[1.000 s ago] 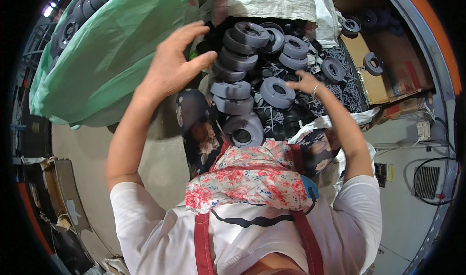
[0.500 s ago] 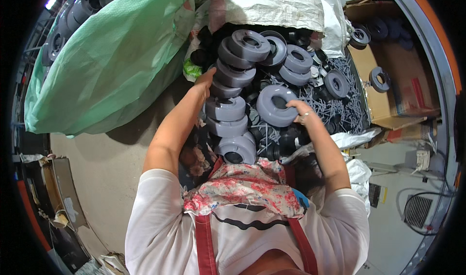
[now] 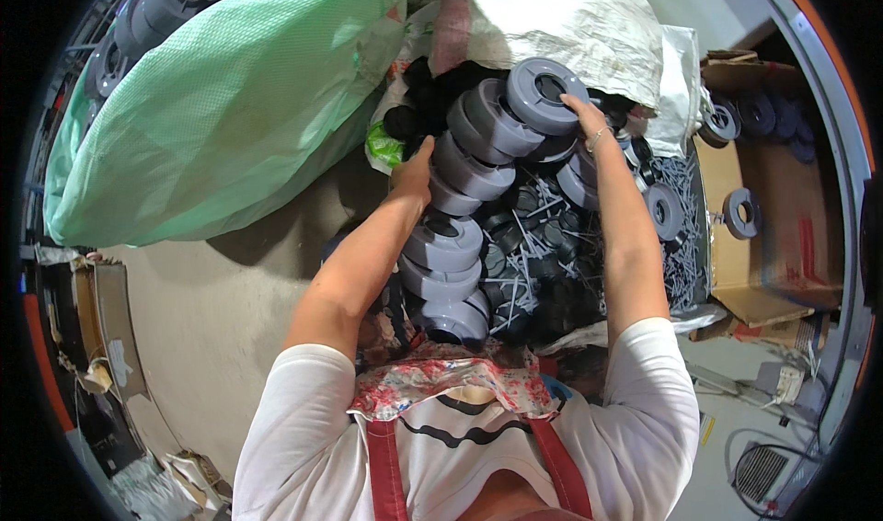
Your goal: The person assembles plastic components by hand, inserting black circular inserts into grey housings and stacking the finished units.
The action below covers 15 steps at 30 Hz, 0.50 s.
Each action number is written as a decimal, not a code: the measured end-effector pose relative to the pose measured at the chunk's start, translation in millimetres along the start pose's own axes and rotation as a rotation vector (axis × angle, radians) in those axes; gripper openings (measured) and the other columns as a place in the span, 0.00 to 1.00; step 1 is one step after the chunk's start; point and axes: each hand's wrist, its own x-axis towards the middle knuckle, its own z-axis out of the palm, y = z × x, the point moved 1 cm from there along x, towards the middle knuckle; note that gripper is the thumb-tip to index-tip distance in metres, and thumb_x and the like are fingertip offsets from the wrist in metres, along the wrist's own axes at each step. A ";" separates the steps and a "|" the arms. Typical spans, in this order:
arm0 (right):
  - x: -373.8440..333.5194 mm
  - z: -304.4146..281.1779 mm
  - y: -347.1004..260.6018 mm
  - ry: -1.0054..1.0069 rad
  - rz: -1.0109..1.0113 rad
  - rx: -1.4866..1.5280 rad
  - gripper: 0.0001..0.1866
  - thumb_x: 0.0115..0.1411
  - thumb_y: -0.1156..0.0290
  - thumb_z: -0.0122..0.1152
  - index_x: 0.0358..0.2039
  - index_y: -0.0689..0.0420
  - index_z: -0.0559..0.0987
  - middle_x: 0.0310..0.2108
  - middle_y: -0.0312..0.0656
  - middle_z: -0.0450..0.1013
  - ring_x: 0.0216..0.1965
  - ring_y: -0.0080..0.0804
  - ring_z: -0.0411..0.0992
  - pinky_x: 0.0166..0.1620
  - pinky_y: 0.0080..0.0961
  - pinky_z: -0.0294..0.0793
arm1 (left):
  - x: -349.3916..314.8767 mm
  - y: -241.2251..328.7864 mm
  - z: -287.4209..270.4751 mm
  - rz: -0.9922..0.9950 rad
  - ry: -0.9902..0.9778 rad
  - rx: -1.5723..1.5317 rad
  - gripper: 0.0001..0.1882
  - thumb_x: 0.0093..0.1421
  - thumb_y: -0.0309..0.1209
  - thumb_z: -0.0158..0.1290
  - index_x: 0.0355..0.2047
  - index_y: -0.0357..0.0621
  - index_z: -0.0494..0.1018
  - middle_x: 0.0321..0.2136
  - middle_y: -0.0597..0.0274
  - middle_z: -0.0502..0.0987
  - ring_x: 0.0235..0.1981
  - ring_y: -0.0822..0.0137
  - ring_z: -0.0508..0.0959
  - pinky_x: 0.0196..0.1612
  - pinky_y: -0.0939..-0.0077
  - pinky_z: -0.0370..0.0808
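Observation:
My right hand (image 3: pixel 589 122) is closed on the rim of a grey plastic ring (image 3: pixel 522 87), thumb on its upper face, at the far end of a leaning row of similar rings. Against the left side of that row rests my left hand (image 3: pixel 416 177), its visible fingers stretched out along a stacked grey ring (image 3: pixel 471 173) and partly hidden. Nearer my body, more stacked rings (image 3: pixel 443 245) lean together. Under my right forearm sits another grey ring (image 3: pixel 579 179), partly covered. Black round caps (image 3: pixel 504 236) and thin grey plastic sticks (image 3: pixel 679 217) lie heaped around them.
A large green woven sack (image 3: pixel 230 107) stands at left, with more grey rings (image 3: pixel 156 11) above it. Behind the heap lies a white sack (image 3: pixel 561 15). At right, an open cardboard box (image 3: pixel 773 245) holds several rings. A cable (image 3: pixel 736 466) runs over the floor.
My right hand has carried the grey ring from the near right up to the far end of the row. My left hand stays against the row's side. The view has shifted slightly.

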 end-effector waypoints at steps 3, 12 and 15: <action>-42.8 18.6 -30.7 -0.184 0.076 0.213 0.23 0.45 0.67 0.64 0.42 0.63 0.73 0.37 0.43 0.73 0.34 0.33 0.72 0.39 0.29 0.72 | -9.6 10.1 -6.5 0.257 0.019 -0.012 0.31 0.44 0.47 0.63 0.38 0.30 0.71 0.37 0.49 0.74 0.37 0.60 0.73 0.40 0.68 0.69; -164.7 -25.6 -42.9 0.039 -0.241 0.420 0.20 0.47 0.74 0.59 0.43 0.63 0.71 0.35 0.38 0.71 0.35 0.28 0.70 0.39 0.26 0.70 | -99.4 44.4 -19.1 0.297 -0.483 -0.358 0.19 0.49 0.30 0.60 0.39 0.33 0.69 0.34 0.54 0.74 0.35 0.64 0.74 0.38 0.69 0.73; -237.5 -51.9 -70.2 0.121 -0.387 0.530 0.24 0.47 0.75 0.58 0.47 0.65 0.69 0.40 0.43 0.71 0.40 0.32 0.70 0.43 0.32 0.71 | -172.5 91.4 -35.4 0.457 -0.616 -0.211 0.25 0.46 0.31 0.61 0.44 0.33 0.68 0.36 0.58 0.74 0.38 0.70 0.73 0.43 0.75 0.70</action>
